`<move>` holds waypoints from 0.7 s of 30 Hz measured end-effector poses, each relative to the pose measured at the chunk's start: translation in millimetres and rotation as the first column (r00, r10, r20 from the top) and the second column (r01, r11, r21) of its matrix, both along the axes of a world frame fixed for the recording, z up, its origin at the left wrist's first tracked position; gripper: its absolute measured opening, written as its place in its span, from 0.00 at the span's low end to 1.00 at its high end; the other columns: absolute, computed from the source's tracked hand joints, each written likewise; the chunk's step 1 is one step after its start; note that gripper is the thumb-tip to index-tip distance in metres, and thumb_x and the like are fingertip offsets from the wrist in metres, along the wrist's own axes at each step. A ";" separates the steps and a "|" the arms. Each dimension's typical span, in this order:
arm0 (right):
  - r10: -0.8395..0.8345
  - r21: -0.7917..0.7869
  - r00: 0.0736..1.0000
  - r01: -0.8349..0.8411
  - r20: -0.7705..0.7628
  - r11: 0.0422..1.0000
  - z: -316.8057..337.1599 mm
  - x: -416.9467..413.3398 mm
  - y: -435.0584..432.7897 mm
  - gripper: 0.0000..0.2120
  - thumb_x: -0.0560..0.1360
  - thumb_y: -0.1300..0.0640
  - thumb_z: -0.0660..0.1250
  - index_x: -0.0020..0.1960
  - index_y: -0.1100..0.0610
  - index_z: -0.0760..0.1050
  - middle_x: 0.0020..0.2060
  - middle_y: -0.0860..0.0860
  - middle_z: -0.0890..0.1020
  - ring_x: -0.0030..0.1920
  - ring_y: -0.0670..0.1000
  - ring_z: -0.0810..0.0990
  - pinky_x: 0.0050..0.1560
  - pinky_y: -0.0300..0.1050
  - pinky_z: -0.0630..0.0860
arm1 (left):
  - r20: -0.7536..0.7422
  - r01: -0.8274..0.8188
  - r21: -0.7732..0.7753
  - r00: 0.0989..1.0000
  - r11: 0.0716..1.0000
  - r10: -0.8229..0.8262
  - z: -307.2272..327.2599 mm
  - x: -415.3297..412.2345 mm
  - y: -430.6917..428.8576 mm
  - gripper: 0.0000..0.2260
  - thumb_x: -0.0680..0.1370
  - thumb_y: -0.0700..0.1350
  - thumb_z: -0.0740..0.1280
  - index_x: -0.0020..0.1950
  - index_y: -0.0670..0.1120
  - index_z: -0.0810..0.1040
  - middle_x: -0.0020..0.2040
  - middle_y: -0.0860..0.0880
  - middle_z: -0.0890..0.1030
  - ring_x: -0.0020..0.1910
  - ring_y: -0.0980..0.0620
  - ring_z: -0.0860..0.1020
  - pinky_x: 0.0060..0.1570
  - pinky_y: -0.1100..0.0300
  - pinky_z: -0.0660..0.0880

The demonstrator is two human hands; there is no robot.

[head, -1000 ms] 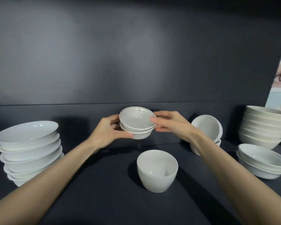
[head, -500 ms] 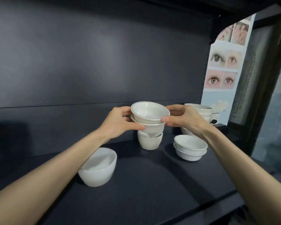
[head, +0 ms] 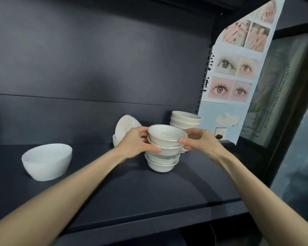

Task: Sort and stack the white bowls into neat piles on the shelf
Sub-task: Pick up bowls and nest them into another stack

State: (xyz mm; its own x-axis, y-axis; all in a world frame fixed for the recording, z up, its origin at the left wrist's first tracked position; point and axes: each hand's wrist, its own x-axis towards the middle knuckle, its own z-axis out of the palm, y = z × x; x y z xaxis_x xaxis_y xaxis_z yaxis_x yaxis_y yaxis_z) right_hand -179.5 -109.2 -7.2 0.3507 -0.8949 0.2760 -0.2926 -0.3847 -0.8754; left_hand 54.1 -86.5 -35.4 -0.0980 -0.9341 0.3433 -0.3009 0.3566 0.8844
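Two small nested bowls (head: 166, 140) sit between my hands, the upper one seated inside the lower, each with a thin dark line around its rim. My left hand (head: 135, 145) wraps the left side of the pair, thumb curled across the front of the lower bowl and fingers behind the upper rim. My right hand (head: 200, 142) closes on the right side, thumb tip pressed to the upper bowl's rim and the fingers folded behind, so both grips are narrow and clamped on the same pair. Directly beneath the held pair stands a short pile of like bowls (head: 161, 162) on the dark shelf (head: 114, 189); the bottom of my pair looks to be touching or just above the top of that pile, and I cannot tell which. Left of my forearm a deeper white bowl (head: 47, 161) stands alone, upright, well apart from the pile. Behind my left hand a tilted bowl (head: 125, 127) leans on its side against the back panel, its opening facing left and toward me, resting on another bowl that is mostly hidden. At the rear right corner a taller stack of bowls (head: 185, 119) stands near a poster (head: 238, 68) of eye close-ups hanging beyond the shelf's end.
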 end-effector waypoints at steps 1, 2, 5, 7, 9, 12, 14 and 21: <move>0.015 0.020 1.000 -0.015 0.016 1.000 -2.4 -2.6 -3.4 0.11 0.70 0.58 0.74 0.52 0.53 0.78 0.42 0.47 0.86 0.40 0.44 0.84 0.44 0.35 0.80 | 0.001 -0.007 0.009 1.000 1.000 0.007 -1.6 -3.4 -2.3 0.22 0.63 0.37 0.80 0.52 0.47 0.78 0.46 0.56 0.82 0.43 0.59 0.81 0.45 0.67 0.75; 0.028 0.038 0.999 -0.029 0.035 0.999 -5.5 -4.8 -7.2 0.10 0.71 0.59 0.74 0.51 0.52 0.78 0.40 0.47 0.85 0.39 0.43 0.84 0.42 0.34 0.80 | 0.001 -0.016 0.015 1.000 1.000 0.016 -3.1 -5.6 -4.8 0.23 0.62 0.36 0.80 0.54 0.45 0.78 0.46 0.55 0.83 0.44 0.59 0.81 0.47 0.65 0.76; 0.043 0.054 0.998 -0.045 0.047 0.998 -15.5 -7.5 -18.9 0.09 0.71 0.60 0.74 0.48 0.51 0.79 0.38 0.46 0.86 0.40 0.45 0.84 0.45 0.35 0.81 | 0.029 -0.044 0.018 0.999 0.999 0.043 -6.3 -9.2 -9.2 0.23 0.62 0.35 0.80 0.55 0.45 0.79 0.44 0.57 0.83 0.44 0.61 0.80 0.46 0.69 0.75; 0.049 0.056 0.998 -0.051 0.043 0.997 -21.0 -8.1 -25.1 0.09 0.71 0.58 0.74 0.49 0.50 0.79 0.38 0.44 0.86 0.42 0.44 0.83 0.47 0.35 0.80 | 0.055 -0.058 0.018 0.997 0.998 0.057 -7.7 -11.8 -9.8 0.22 0.63 0.36 0.79 0.54 0.46 0.79 0.46 0.58 0.82 0.46 0.65 0.79 0.42 0.75 0.72; 0.061 0.057 0.997 -0.063 0.044 0.996 -24.8 -8.3 -28.3 0.09 0.71 0.58 0.74 0.49 0.50 0.79 0.38 0.42 0.86 0.41 0.41 0.83 0.44 0.32 0.79 | 0.069 -0.071 0.023 0.995 0.997 0.069 -10.8 -13.0 -11.2 0.22 0.64 0.36 0.79 0.55 0.49 0.79 0.48 0.60 0.82 0.49 0.69 0.77 0.41 0.79 0.69; 0.074 0.075 0.996 -0.077 0.046 0.994 -32.1 -8.5 -32.7 0.10 0.71 0.58 0.74 0.50 0.49 0.79 0.41 0.43 0.86 0.45 0.40 0.84 0.46 0.31 0.77 | 0.071 -0.078 0.040 0.995 0.996 0.075 -16.9 -12.7 -15.3 0.23 0.64 0.37 0.79 0.55 0.51 0.78 0.51 0.61 0.81 0.53 0.69 0.76 0.45 0.78 0.70; 0.077 0.085 0.996 -0.081 0.043 0.993 -34.8 -7.6 -34.1 0.11 0.71 0.57 0.74 0.52 0.49 0.79 0.43 0.43 0.86 0.46 0.39 0.83 0.46 0.31 0.76 | 0.062 -0.077 0.052 0.995 0.996 0.074 -20.9 -11.6 -17.4 0.24 0.64 0.38 0.80 0.57 0.51 0.78 0.53 0.60 0.82 0.56 0.68 0.76 0.50 0.74 0.71; 0.094 0.082 0.995 -0.097 0.035 0.992 -40.3 -4.8 -38.9 0.11 0.71 0.57 0.74 0.52 0.50 0.79 0.45 0.43 0.85 0.47 0.38 0.83 0.44 0.29 0.76 | -0.019 -0.077 0.070 0.997 0.995 0.078 -28.8 -10.7 -17.6 0.23 0.65 0.36 0.79 0.52 0.54 0.77 0.52 0.61 0.81 0.54 0.67 0.77 0.55 0.71 0.74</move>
